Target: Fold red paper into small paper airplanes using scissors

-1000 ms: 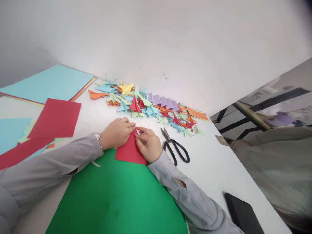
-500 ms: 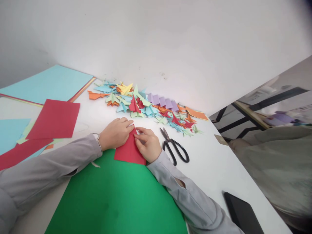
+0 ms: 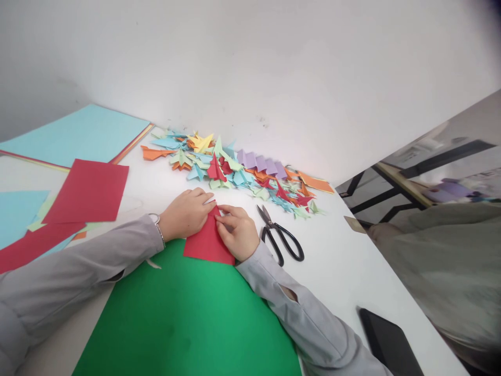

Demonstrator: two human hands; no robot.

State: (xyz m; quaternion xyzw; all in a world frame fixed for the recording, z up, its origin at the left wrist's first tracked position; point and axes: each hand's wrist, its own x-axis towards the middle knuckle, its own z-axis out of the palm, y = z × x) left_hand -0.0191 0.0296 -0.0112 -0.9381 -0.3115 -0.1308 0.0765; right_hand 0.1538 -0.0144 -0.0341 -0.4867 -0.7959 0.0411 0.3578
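A folded red paper (image 3: pixel 207 241) lies at the far edge of a large green sheet (image 3: pixel 188 318) on the white table (image 3: pixel 344 261). My left hand (image 3: pixel 186 214) presses on the paper's upper left edge, fingers curled over its tip. From the right, my right hand (image 3: pixel 237 232) pinches the same tip with fingers closed. Both hands meet at the paper's pointed top. Black scissors (image 3: pixel 279 240) rest just right of my right hand.
A heap of several folded paper shapes (image 3: pixel 235 169) in many colours lies along the wall. Red sheets (image 3: pixel 88 190) and light blue sheets (image 3: pixel 78 136) are at the left. A black flat device (image 3: pixel 387 342) sits near the table's right edge.
Almost nothing differs; the view shifted slightly and both hands stay on the red paper's tip.
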